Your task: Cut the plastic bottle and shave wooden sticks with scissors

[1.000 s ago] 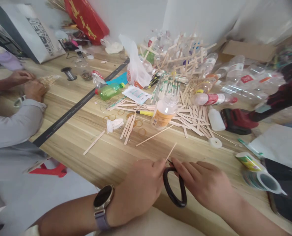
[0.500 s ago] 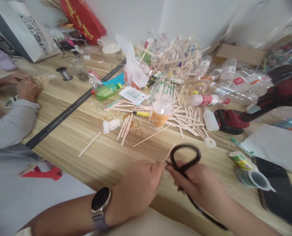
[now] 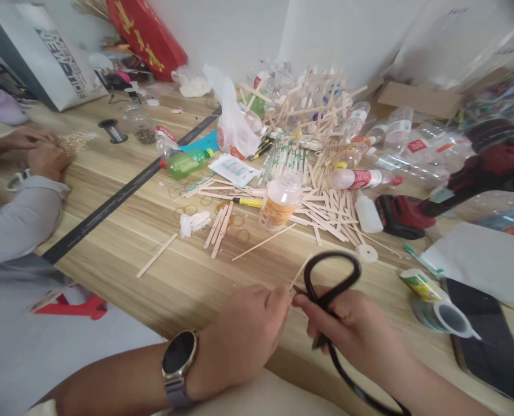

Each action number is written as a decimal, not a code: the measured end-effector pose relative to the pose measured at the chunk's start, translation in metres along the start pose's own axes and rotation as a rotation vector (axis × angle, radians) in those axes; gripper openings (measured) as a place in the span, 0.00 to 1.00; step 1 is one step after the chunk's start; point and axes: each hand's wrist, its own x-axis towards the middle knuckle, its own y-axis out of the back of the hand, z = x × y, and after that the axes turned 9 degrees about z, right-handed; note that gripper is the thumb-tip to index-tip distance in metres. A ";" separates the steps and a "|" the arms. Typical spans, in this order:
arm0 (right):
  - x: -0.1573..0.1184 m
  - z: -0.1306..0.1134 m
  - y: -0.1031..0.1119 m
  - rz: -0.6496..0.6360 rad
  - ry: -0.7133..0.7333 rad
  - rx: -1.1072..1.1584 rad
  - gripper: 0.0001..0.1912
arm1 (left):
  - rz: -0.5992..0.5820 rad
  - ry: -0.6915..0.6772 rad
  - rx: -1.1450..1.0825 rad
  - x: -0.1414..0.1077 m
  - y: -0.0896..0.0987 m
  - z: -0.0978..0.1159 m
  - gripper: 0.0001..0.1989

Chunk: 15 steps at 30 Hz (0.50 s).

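My left hand [image 3: 250, 323], with a watch at the wrist, is closed around a thin wooden stick [image 3: 299, 271] whose upper end sticks out past the fingers. Close on its right, my right hand [image 3: 352, 329] grips black-handled scissors [image 3: 356, 271] near the pivot. One handle loop rises above that hand and the other hangs below it. The blade tip points at the stick beside my left fingers; whether it touches is hard to see. Beyond my hands lie another thin stick [image 3: 263, 242], a few flat craft sticks [image 3: 219, 230] and a clear jar with an orange label [image 3: 278, 202].
A heap of wooden sticks [image 3: 332, 211] and plastic bottles [image 3: 365, 179] covers the back. At right are a red-black power tool [image 3: 406, 215], a tape roll [image 3: 450, 318] and a dark phone [image 3: 491, 341]. Another person's hands [image 3: 44, 153] work at far left, past a black strip [image 3: 110, 202].
The scissors have tilted slightly, their upper loop shifting a little to the right. Both hands stay in nearly the same place, the left still holding the stick.
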 end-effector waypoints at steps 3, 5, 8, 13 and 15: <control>-0.001 -0.005 0.000 -0.198 -0.285 0.289 0.33 | 0.025 -0.094 0.085 0.000 -0.001 -0.001 0.12; -0.001 -0.002 0.002 -0.084 -0.163 0.212 0.32 | 0.011 -0.071 0.058 0.002 0.001 0.000 0.11; -0.003 0.009 0.006 0.201 0.374 -0.244 0.25 | -0.034 0.019 -0.055 0.004 0.004 0.001 0.09; -0.003 0.005 0.005 0.021 0.108 -0.010 0.26 | 0.069 -0.072 0.075 0.002 0.001 0.000 0.11; -0.001 -0.001 0.004 -0.085 -0.043 0.117 0.32 | 0.125 -0.173 0.138 0.001 -0.002 -0.003 0.15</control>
